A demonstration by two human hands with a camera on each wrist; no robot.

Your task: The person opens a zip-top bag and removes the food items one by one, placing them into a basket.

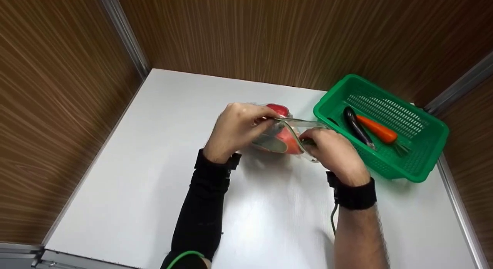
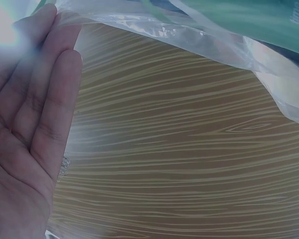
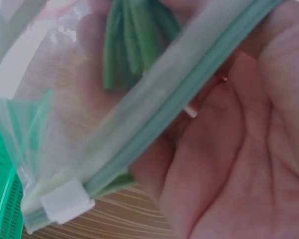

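Mid-frame on the white worktop [image 1: 154, 165]: clear zip bag [image 1: 296, 136] held up between both hands, red produce [image 1: 287, 140] inside. Left hand [image 1: 235, 128] pinching the bag's left rim, right hand [image 1: 333, 153] curled round the zip strip [image 3: 189, 94] near its white slider [image 3: 65, 204], mouth apparently spread for access. Right of frame: green basket [image 1: 420, 161] close by, eggplant [image 1: 356, 126] and carrot [image 1: 375, 128] inside.

A white surface [image 1: 161, 153] is lying in a corner, catching soft glare from overhead light. Brown wood-grain walls [image 1: 269, 34] are enclosing it on the far side and both flanks. Grey metal strips [image 1: 123, 34] are running down the wall joints, and a metal edge [image 1: 23, 253] is bordering the near left corner.
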